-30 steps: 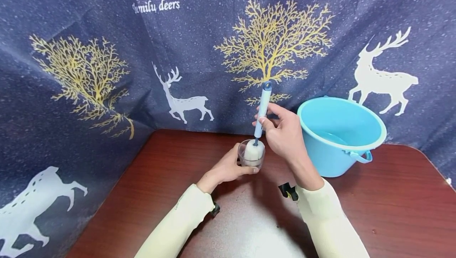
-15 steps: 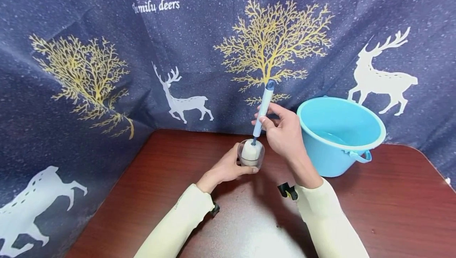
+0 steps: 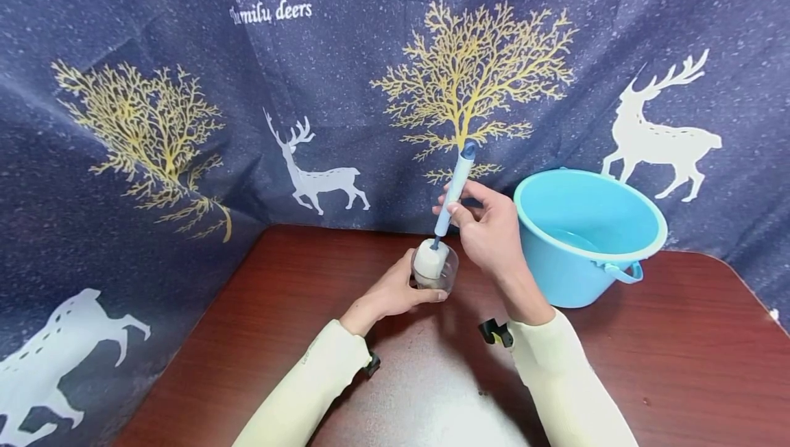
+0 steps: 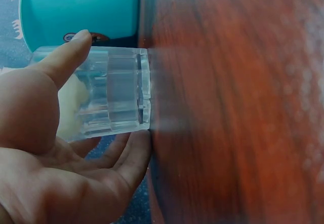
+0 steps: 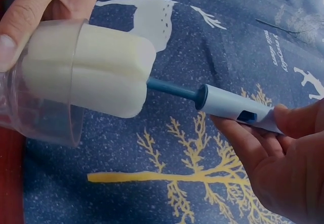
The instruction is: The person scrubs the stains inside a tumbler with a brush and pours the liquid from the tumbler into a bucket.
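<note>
A clear cup stands over the brown table, its base right at the tabletop in the left wrist view. My left hand grips it from the left, thumb on the near side and fingers round the far side. Inside the cup sits the white sponge head of a cup brush, partly above the rim and leaning to the left wall. With thumb and fingers, my right hand pinches the brush's pale blue handle, which tilts up and to the right. A dark blue stem joins handle and sponge.
Just right of my right hand, a light blue bucket with a side handle stands on the table. Behind the table's back edge hangs a dark blue cloth printed with deer and golden trees.
The sponge head has shifted left inside the cup, and the handle's top has tipped slightly right. The left hand and the cup have stayed in place.
</note>
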A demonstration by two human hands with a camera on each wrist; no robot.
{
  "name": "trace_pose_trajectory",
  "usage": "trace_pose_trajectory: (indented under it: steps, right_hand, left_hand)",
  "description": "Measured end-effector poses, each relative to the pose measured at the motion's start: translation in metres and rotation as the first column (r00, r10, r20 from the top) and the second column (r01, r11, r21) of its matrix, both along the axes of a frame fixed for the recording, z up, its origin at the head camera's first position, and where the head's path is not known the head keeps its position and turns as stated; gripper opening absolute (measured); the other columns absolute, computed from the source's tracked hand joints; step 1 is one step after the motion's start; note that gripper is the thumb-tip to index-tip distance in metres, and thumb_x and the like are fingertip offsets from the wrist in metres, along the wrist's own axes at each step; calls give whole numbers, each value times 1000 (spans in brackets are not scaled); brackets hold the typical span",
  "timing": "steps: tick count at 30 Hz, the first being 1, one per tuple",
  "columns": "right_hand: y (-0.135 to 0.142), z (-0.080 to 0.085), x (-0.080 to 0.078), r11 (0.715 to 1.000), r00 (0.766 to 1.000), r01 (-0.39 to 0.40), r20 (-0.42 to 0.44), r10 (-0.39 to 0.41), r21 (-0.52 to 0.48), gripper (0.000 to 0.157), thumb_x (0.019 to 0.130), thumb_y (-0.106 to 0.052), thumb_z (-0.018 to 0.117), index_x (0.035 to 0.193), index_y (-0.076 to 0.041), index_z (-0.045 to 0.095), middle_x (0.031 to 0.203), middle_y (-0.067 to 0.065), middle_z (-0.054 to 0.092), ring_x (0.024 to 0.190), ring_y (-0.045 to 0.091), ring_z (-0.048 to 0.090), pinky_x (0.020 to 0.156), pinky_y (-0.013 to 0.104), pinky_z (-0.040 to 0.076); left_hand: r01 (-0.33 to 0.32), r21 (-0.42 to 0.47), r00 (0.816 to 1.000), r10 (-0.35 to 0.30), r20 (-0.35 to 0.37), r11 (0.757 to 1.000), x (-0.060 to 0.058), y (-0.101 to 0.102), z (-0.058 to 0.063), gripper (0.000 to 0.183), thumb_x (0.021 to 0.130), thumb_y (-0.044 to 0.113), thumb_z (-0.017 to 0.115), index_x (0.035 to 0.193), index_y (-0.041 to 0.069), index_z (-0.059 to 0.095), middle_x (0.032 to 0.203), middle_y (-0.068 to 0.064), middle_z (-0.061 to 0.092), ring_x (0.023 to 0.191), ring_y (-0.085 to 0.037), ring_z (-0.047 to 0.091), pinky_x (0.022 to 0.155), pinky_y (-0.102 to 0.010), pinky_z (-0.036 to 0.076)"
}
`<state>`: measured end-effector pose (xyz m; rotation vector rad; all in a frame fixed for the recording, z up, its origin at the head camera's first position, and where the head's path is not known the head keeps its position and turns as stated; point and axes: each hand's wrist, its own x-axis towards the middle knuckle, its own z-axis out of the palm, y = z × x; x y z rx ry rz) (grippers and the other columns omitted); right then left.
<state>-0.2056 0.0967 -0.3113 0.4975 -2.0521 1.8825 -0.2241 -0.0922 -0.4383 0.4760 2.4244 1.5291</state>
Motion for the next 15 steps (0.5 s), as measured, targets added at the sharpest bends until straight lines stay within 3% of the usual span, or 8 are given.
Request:
trace_pose_trajectory:
  steps: [3,5,7,9,12,15]
  right_hand:
    - [-1,-2,0,1000,1000,26,-13,-26,16,27,101,7,63,126,0,72,111,17,76,95,24,79,72,22,57]
    - [-1,-4,-1,999,999,41,-21,-41,26,27,101,6,64,125,-2,73,109,15,77,91,20,79,57,21,46]
    - [-2,-5,-1,999,998,47,-29,-47,27,27,101,6,64,125,-3,74,108,12,78,92,20,79,52,24,36]
    - [-2,-6,-2,999,998,47,-44,-46,23,27,101,6,64,125,-3,74,109,13,79,95,23,79,57,21,46]
    - [-4,-6,-3,999,996,45,-77,-44,13,27,101,8,64,124,-1,74,110,14,78,100,25,78,77,24,60]
    - [-5,-6,-4,999,992,44,-117,-43,6,28,100,10,63,124,0,74,111,17,77,102,26,78,88,31,61]
  left_hand:
    - [-3,-10,1000,3,2,1000,0,-1,0,80,85,29,92,147,13,43,127,-8,61,107,-24,62,65,-38,60]
    - [-4,-16,1000,4,1,1000,1,-1,-1,81,85,30,92,147,13,43,128,-8,61,108,-24,62,66,-39,60]
    - [-2,-23,1000,2,-9,1000,0,-1,-1,82,85,31,92,148,13,43,129,-8,61,110,-24,62,69,-38,60]
    - [0,-31,1000,-1,-24,1000,0,-1,-1,85,84,31,92,151,14,42,132,-7,61,114,-24,62,77,-39,60]
    - [0,-55,998,-3,-60,998,-1,-2,-1,91,84,32,93,155,13,39,137,-6,60,122,-22,60,93,-39,55]
    - [-3,-73,997,-3,-80,997,-2,-1,0,93,84,33,92,156,12,38,140,-6,59,125,-21,59,102,-40,51]
